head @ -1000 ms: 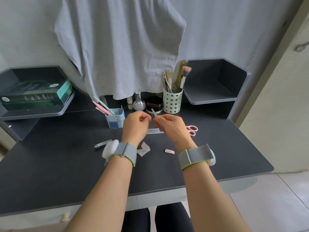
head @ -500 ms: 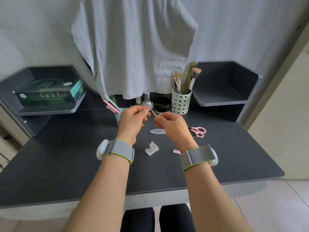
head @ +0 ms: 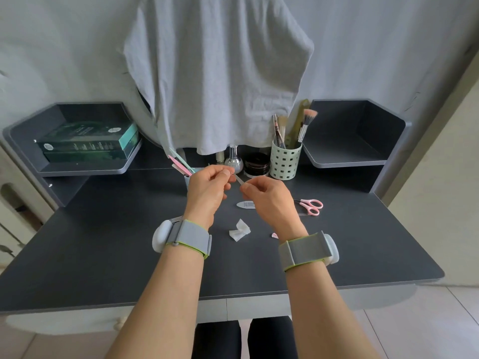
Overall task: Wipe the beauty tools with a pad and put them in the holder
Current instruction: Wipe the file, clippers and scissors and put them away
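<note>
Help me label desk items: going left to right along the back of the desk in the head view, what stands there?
Green boxes on the left shelf → small blue holder with pink and green tools → silver bottle → black jar → pale green perforated brush cup → right shelf.

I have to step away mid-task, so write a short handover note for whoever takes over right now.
Left hand and right hand both pinch a thin tool held between them above the desk.
A crumpled pad lies on the desk, held by neither hand.
Blue holder, behind the left hand, already has pink and green tools in it.
Pink scissors and a small pink item lie on the desk.
Left: holder the thin tool, then wipe and holder the rest.
</note>
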Demonstrator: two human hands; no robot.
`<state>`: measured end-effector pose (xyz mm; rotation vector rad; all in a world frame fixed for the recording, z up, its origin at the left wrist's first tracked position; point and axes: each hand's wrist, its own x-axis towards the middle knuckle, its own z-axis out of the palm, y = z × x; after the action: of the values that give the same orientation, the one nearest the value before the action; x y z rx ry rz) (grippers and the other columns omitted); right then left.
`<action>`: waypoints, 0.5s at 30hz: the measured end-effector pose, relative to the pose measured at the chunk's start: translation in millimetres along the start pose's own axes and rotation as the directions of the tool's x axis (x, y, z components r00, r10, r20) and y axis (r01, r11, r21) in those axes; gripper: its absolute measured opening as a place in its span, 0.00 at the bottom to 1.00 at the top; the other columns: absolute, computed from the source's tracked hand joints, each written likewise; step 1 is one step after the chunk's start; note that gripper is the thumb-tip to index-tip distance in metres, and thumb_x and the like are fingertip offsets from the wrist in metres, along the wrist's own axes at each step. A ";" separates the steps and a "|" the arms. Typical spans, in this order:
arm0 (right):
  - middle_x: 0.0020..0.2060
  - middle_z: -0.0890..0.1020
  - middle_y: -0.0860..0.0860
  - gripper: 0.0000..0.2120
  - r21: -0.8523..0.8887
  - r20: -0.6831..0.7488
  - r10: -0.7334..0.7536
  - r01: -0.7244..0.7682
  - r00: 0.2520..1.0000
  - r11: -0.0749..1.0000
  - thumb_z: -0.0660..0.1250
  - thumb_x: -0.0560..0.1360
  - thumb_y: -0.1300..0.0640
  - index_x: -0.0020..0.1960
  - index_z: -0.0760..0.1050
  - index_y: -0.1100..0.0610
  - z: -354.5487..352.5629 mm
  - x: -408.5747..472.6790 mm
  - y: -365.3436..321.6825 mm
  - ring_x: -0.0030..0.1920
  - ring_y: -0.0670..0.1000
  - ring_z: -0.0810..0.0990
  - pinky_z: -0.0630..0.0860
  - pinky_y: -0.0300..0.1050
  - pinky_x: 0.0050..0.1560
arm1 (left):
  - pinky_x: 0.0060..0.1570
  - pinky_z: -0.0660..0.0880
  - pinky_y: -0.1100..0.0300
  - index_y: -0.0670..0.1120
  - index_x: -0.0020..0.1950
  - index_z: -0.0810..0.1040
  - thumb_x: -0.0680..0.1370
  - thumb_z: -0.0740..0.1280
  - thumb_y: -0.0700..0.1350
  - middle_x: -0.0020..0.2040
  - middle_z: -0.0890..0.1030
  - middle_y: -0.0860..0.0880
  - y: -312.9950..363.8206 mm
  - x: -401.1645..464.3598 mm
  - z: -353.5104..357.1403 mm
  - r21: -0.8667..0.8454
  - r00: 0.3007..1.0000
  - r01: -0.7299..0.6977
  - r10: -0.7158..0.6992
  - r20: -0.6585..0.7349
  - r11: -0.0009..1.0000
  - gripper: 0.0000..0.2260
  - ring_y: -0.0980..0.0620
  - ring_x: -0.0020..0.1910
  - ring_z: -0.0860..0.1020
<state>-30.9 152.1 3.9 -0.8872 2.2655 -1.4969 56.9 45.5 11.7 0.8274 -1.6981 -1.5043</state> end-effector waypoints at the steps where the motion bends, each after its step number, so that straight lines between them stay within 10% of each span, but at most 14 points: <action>1: 0.39 0.85 0.45 0.07 -0.015 0.000 -0.003 0.003 1.000 1.000 0.67 0.78 0.52 0.47 0.83 0.51 0.8 -0.5 -0.3 0.37 0.42 0.77 0.71 0.39 0.39 | 0.37 0.75 0.63 0.46 0.51 0.84 0.81 0.64 0.40 0.43 0.84 0.50 0.0 -0.4 -1.2 -0.003 1.000 -0.001 0.001 -0.005 1.000 0.08 0.57 0.39 0.77; 15: 0.35 0.81 0.43 0.06 -0.111 -0.022 -0.021 0.018 1.000 0.994 0.66 0.78 0.51 0.46 0.82 0.49 5.1 -2.2 -2.8 0.35 0.43 0.76 0.68 0.41 0.37 | 0.37 0.74 0.65 0.47 0.53 0.84 0.80 0.66 0.39 0.44 0.84 0.50 0.3 -5.1 -3.9 0.010 1.000 0.014 -0.014 -0.009 1.000 0.08 0.58 0.40 0.77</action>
<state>-25.6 149.0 4.1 -0.9297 2.3833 -1.4075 63.0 47.8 11.7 0.8520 -1.6984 -1.5002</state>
